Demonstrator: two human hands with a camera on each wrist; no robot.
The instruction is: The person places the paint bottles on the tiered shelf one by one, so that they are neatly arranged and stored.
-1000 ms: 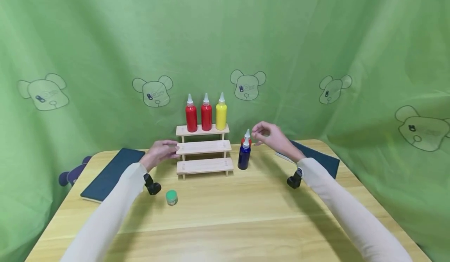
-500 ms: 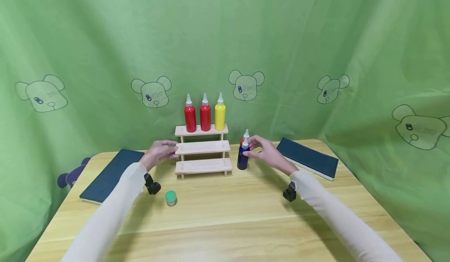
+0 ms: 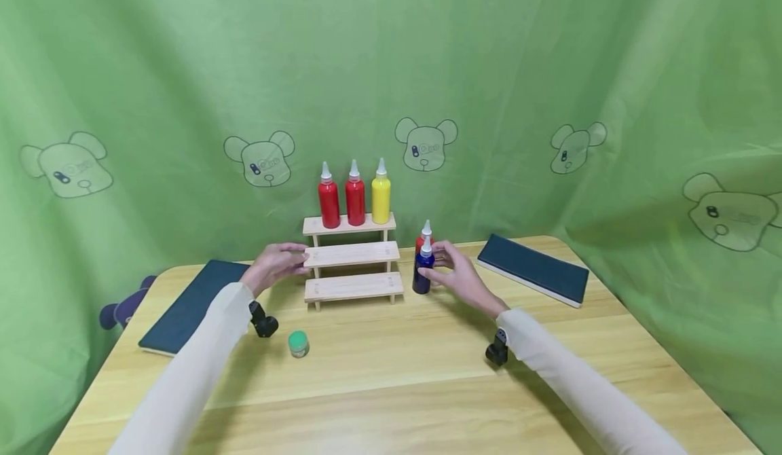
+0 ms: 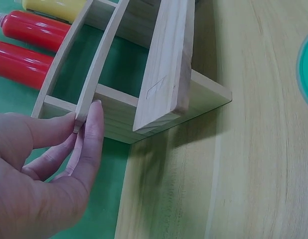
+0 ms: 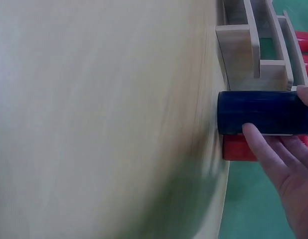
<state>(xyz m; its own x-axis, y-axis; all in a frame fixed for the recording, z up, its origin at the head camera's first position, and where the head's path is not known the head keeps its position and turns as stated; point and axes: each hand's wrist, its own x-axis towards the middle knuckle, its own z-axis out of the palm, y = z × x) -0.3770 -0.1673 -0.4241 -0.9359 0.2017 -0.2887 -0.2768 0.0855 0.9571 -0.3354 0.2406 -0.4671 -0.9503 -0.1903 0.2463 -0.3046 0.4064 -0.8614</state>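
Note:
A three-step wooden display rack [image 3: 352,254] stands on the table. My left hand [image 3: 275,266] pinches the left end of its middle step, thumb on one side and fingers on the other, as the left wrist view [image 4: 54,164] shows. To the rack's right, a dark blue squeeze bottle [image 3: 423,273] with a pointed white nozzle stands upright. Around it my right hand [image 3: 458,277] curls, thumb in front and fingers behind. In the right wrist view the fingers touch the blue bottle [image 5: 263,112]. Just behind it is a red squeeze bottle [image 3: 419,243], mostly hidden.
Two red bottles [image 3: 329,204] and a yellow bottle [image 3: 381,200] stand on the top step. A small green-lidded jar [image 3: 298,343] is at the front left. Dark notebooks lie at the left [image 3: 189,309] and right [image 3: 534,268]. A green curtain [image 3: 342,54] hangs behind the table.
My right hand has come down and leftward from above the bottles and taken hold of the blue bottle. The left hand stays on the rack's middle step.

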